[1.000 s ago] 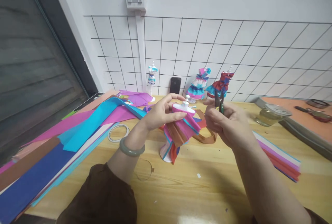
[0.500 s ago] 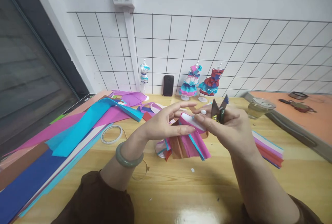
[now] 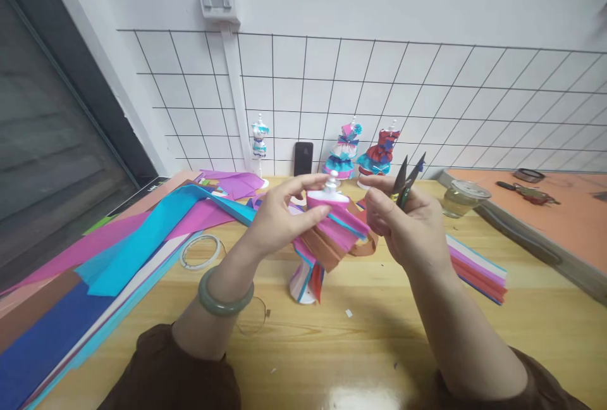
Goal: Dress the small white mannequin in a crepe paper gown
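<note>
A small white dress form (image 3: 332, 197) stands tilted at the centre, wrapped in pink at the chest, with pleated pink, blue and brown paper (image 3: 328, 236) hanging from it. My left hand (image 3: 287, 214) grips the form's upper part from the left, thumb in front and fingers behind. Just to the right of the form is my right hand (image 3: 403, 214), its fingers curled around small dark-bladed scissors (image 3: 408, 183) whose blades point up, apart. Red, white and blue paper covers the lower form near its white base (image 3: 307, 297).
Long coloured paper strips (image 3: 142, 226) and a white tape roll (image 3: 200, 252) lie left. Behind are three dressed forms (image 3: 342, 155) and a phone (image 3: 303, 158). At right are a clear jar (image 3: 463, 198), striped paper (image 3: 477, 267) and an orange mat (image 3: 573, 214).
The form has come more upright, its neck knob now showing. My right hand has drawn back from the chest, and the scissors' blades show more fully. The view has shifted slightly.
</note>
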{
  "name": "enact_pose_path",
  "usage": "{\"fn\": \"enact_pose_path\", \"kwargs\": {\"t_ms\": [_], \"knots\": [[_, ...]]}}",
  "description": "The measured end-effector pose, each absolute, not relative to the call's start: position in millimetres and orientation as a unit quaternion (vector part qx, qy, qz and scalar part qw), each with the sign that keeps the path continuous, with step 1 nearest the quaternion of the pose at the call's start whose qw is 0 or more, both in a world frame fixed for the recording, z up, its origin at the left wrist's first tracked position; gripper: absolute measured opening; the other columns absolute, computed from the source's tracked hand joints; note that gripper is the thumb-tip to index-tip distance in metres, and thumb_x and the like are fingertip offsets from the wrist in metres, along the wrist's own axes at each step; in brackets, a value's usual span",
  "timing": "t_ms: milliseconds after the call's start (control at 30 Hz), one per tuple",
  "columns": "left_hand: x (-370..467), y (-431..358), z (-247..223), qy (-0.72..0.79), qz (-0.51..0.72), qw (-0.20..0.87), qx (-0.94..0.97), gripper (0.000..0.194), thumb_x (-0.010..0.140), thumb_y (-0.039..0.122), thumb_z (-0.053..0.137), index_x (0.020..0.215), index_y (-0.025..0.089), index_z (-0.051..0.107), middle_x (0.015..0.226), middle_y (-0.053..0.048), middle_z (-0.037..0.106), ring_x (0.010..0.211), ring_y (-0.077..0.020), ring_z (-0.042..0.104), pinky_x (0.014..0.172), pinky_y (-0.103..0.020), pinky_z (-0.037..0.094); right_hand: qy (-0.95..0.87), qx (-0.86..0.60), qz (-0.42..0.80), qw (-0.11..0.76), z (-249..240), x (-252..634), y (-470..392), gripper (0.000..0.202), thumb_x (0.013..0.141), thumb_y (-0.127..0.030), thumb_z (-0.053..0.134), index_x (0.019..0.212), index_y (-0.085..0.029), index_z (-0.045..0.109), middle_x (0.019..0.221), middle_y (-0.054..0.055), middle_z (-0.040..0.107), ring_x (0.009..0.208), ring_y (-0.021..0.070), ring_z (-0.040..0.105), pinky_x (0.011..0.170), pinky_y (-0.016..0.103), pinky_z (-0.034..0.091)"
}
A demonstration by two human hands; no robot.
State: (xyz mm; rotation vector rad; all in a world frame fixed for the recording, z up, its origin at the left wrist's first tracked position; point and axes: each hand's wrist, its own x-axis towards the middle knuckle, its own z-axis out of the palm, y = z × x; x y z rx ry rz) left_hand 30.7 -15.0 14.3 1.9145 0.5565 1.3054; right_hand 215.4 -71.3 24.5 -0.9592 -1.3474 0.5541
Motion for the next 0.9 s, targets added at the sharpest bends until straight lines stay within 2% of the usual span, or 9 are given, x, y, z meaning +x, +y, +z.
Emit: {"fn": "enact_pose_path", "kwargs": {"t_ms": [100, 233, 367, 500, 700, 800, 900], "knots": [[29, -7, 14, 0.267, 0.568, 0.378, 0.681, 0.043, 0.072, 0.026, 0.073, 0.114, 0.023, 0.064, 0.120, -0.008, 0.064, 0.105, -0.0202, 0.061, 0.090, -0.032, 0.050, -0.541, -0.410, 0.298, 0.671, 23, 214, -69, 0.025, 0.076, -0.039, 0.071, 0.092, -0.020, 0.067, 0.051, -0.007, 0.039, 0.041, 0.0057, 0.034, 0.038, 0.021, 0.028], [24, 1, 15, 0.293, 0.614, 0.421, 0.600, 0.045, 0.069, 0.026, 0.074, 0.113, 0.020, 0.064, 0.120, -0.009, 0.064, 0.097, -0.0170, 0.063, 0.082, -0.029, 0.052, -0.527, -0.420, 0.311, 0.670, 23, 213, -70, 0.026, 0.074, -0.039, 0.072, 0.090, -0.019, 0.064, 0.054, -0.007, 0.040, 0.041, 0.0054, 0.035, 0.039, 0.021, 0.029], [18, 6, 19, 0.309, 0.643, 0.467, 0.522, 0.049, 0.068, 0.025, 0.074, 0.115, 0.016, 0.061, 0.107, -0.009, 0.068, 0.083, -0.0135, 0.065, 0.073, -0.025, 0.053, -0.540, -0.436, 0.327, 0.641, 23, 209, -70, 0.030, 0.074, -0.043, 0.072, 0.085, -0.020, 0.057, 0.055, -0.007, 0.040, 0.040, 0.0051, 0.033, 0.038, 0.020, 0.027], [13, 10, 20, 0.334, 0.650, 0.470, 0.495, 0.049, 0.069, 0.025, 0.072, 0.115, 0.014, 0.059, 0.096, -0.008, 0.069, 0.076, -0.0134, 0.065, 0.066, -0.025, 0.053, -0.556, -0.467, 0.364, 0.583, 22, 202, -69, 0.033, 0.076, -0.048, 0.068, 0.082, -0.020, 0.050, 0.050, -0.009, 0.035, 0.039, 0.0050, 0.029, 0.037, 0.020, 0.023], [10, 17, 16, 0.391, 0.662, 0.359, 0.529, 0.047, 0.068, 0.028, 0.071, 0.112, 0.013, 0.062, 0.100, -0.010, 0.069, 0.085, -0.0169, 0.065, 0.074, -0.030, 0.053, -0.629, -0.473, 0.381, 0.485, 12, 195, -68, 0.036, 0.089, -0.055, 0.046, 0.078, -0.020, 0.045, 0.057, -0.007, 0.032, 0.048, 0.0072, 0.029, 0.043, 0.021, 0.025], [9, 18, 15, 0.425, 0.661, 0.289, 0.546, 0.045, 0.068, 0.028, 0.071, 0.111, 0.013, 0.064, 0.101, -0.009, 0.069, 0.085, -0.0173, 0.064, 0.078, -0.032, 0.053, -0.685, -0.452, 0.406, 0.402, 8, 191, -71, 0.039, 0.091, -0.057, 0.039, 0.081, -0.020, 0.047, 0.063, -0.005, 0.031, 0.051, 0.0077, 0.026, 0.044, 0.021, 0.024], [7, 18, 16, 0.447, 0.655, 0.249, 0.556, 0.044, 0.070, 0.028, 0.069, 0.111, 0.014, 0.064, 0.104, -0.009, 0.069, 0.085, -0.0172, 0.064, 0.080, -0.033, 0.052, -0.710, -0.457, 0.397, 0.359, 7, 186, -75, 0.042, 0.092, -0.057, 0.036, 0.080, -0.019, 0.048, 0.063, -0.005, 0.030, 0.051, 0.0078, 0.025, 0.044, 0.022, 0.023]]}}
